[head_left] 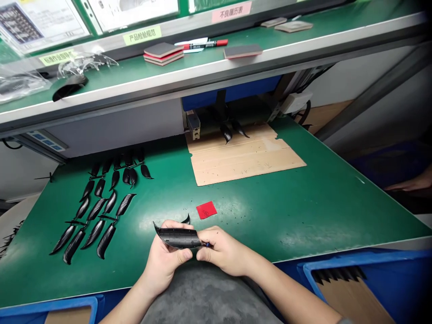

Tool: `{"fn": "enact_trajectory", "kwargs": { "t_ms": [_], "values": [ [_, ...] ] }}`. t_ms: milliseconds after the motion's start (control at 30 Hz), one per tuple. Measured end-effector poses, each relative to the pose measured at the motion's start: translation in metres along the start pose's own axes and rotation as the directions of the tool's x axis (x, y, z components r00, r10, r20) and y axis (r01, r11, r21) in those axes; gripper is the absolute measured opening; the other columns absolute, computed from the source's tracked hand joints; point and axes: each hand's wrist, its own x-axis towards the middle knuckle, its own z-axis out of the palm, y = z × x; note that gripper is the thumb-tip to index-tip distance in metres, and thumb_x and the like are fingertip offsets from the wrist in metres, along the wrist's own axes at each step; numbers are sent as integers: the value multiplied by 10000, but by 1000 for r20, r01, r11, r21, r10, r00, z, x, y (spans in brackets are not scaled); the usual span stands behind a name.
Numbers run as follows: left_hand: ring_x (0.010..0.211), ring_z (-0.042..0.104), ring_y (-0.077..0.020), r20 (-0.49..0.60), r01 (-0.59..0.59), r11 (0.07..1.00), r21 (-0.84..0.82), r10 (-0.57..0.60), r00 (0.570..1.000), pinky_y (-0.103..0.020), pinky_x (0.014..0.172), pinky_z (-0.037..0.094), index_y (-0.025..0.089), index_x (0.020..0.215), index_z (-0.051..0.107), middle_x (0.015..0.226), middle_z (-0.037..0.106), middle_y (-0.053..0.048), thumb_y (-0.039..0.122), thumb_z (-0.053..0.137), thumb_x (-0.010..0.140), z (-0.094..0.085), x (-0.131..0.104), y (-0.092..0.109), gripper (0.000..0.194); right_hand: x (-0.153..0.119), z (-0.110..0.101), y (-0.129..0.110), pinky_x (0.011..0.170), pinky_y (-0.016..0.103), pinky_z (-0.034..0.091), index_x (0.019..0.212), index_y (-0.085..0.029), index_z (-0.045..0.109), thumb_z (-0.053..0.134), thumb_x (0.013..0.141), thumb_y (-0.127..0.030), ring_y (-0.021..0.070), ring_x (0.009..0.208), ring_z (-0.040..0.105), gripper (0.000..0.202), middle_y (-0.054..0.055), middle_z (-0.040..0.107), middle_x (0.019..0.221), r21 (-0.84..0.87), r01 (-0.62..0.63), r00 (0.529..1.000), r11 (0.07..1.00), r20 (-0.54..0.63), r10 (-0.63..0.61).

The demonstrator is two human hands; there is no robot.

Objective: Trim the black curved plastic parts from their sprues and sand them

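A black, leaf-shaped plastic part point(178, 237) with a pointed, curled tip lies across both my hands, just above the table's near edge. My left hand point(164, 257) is closed around its tip side, thumb along the lower edge. My right hand point(222, 249) pinches the other end, where something small, dark and bluish pokes out; what that is I cannot make out. Behind my left fingers a second curved black tip point(186, 219) shows; whether it belongs to the same part is hidden. A red square pad point(206, 210) lies on the green table just beyond my hands.
Several similar black parts point(90, 220) lie joined in rows on the left. Cardboard point(246, 157) lies at the back, with black parts point(227, 133) above it. Overhead, a shelf point(202, 67) holds pads and a marker point(205, 44). Blue bins point(398, 265) stand along the near edge.
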Motion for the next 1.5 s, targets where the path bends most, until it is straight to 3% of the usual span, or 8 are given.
{"fn": "enact_trajectory", "kwargs": {
  "t_ms": [300, 467, 600, 800, 933, 1033, 1167, 1500],
  "values": [
    [839, 598, -146, -124, 323, 869, -376, -392, 912, -308, 787, 486, 186, 881, 559, 909, 603, -34, 289, 638, 805, -19, 20, 7, 150, -20, -15, 20, 622, 274, 406, 1032, -191, 596, 230, 972, -497, 131, 617, 471, 481, -2, 557, 678, 295, -214, 960, 931, -112, 256],
    [730, 583, -153, -183, 261, 956, 134, -235, 955, -301, 746, 458, 192, 933, 604, 828, 628, -25, 326, 673, 763, -35, 35, -4, 227, -27, -10, 41, 630, 295, 380, 864, -228, 621, 637, 801, -418, 203, 720, 584, 200, 25, 645, 754, -392, -422, 904, 818, -254, 345],
    [893, 596, -258, -113, 79, 535, 841, 31, 993, -356, 810, 420, 219, 1113, 650, 1024, 651, -102, 364, 622, 785, -43, 35, -26, 359, -28, -1, 42, 585, 287, 339, 670, -217, 549, 508, 885, -329, 198, 668, 588, 245, 24, 628, 674, -486, -438, 898, 757, -278, 341],
    [941, 595, -294, -108, 102, 141, 985, 31, 994, -407, 867, 390, 203, 1190, 606, 1215, 575, -137, 258, 639, 771, -42, 34, -52, 423, -26, 5, 32, 657, 279, 387, 868, -228, 556, 502, 857, -180, 171, 765, 577, 73, 7, 637, 841, -408, -334, 938, 850, -232, 257],
    [984, 585, -260, -107, 70, 515, 854, 43, 993, -369, 866, 420, 193, 1111, 622, 1099, 644, -107, 325, 601, 823, -27, 28, -35, 317, -26, 8, 18, 694, 284, 411, 851, -229, 559, 514, 902, -295, 162, 775, 560, 95, -8, 612, 822, -232, -277, 956, 932, -165, 243],
    [891, 599, -203, -150, 75, 949, 305, -30, 988, -341, 815, 459, 193, 1222, 560, 1209, 618, -114, 416, 579, 846, -7, 9, -12, 437, -27, 12, 0, 700, 287, 424, 933, -240, 552, 540, 881, -475, 157, 763, 540, 241, -10, 593, 840, -94, -220, 966, 971, -160, 204],
    [1097, 572, -214, -166, 32, 991, -132, -54, 985, -342, 933, 456, 250, 1294, 501, 1369, 524, -93, 390, 617, 837, 16, -21, 7, 492, -28, 17, -23, 833, 363, 409, 1122, -241, 511, 396, 848, -658, 205, 913, 512, 512, 55, 579, 1041, -144, -88, 966, 986, -254, 49],
    [1207, 539, -271, -129, -36, 991, -126, 20, 991, -427, 1044, 412, 210, 1203, 555, 1244, 618, -108, 335, 685, 794, 19, -44, 1, 447, -29, 14, -28, 721, 363, 314, 1068, -193, 554, 98, 824, -723, 220, 803, 434, 741, 70, 546, 905, -530, -37, 956, 847, -265, -125]
  ]
}}
